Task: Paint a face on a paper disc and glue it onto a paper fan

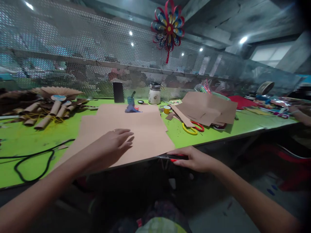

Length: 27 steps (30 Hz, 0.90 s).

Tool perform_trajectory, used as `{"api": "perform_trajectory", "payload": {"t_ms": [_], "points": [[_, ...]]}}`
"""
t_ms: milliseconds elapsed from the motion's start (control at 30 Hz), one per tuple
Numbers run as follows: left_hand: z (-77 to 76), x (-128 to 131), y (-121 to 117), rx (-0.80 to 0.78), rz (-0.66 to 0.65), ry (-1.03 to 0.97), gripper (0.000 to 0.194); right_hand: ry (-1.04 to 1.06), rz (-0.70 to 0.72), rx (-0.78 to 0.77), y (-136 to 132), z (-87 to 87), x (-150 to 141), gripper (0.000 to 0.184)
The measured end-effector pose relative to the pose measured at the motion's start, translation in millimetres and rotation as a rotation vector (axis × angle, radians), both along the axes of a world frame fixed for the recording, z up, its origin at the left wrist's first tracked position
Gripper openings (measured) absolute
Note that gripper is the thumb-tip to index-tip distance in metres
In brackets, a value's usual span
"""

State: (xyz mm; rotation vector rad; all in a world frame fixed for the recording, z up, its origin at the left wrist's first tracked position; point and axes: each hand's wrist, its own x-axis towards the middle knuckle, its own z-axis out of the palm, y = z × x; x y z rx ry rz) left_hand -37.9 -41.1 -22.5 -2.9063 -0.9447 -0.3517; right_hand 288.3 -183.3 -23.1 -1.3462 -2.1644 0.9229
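A large sheet of brown kraft paper lies on the green table, its near edge reaching the table's front edge. My left hand is over the middle of this sheet, palm down with the fingers stretched out and nothing in them. At the sheet's near right corner, my right hand is closed around a slim black-and-red tool. Its thin metal end points left along the paper's edge; the fingers hide part of the handle, so its exact kind is unclear.
Scissors with yellow and red handles lie beside stacked brown sheets. A blue glue gun, a white jar and yellow tape stand behind. Paper tubes and a black cord are left. Another person's arm shows far right.
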Motion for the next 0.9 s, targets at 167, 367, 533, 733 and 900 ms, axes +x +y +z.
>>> {"api": "perform_trajectory", "payload": {"t_ms": [167, 367, 533, 733, 900], "points": [[-20.5, -25, 1, -0.004, 0.039, 0.041, 0.054, -0.008, 0.036, 0.014, 3, -1.9, 3, 0.043], [-23.2, -22, -1, -0.022, 0.066, 0.074, 0.056, -0.017, 0.017, 0.056, -1, -3.9, 3, 0.043], [-17.5, -21, -5, -0.031, 0.080, 0.096, 0.057, -0.017, 0.017, 0.037, -3, -2.8, 6, 0.043], [-16.1, -20, -7, -0.028, 0.087, 0.103, 0.056, 0.015, 0.038, 0.039, 3, -5.3, -1, 0.042], [-20.0, -22, -3, -0.023, 0.096, 0.108, 0.055, -0.005, 0.053, 0.088, 7, -5.2, -12, 0.041]]}}
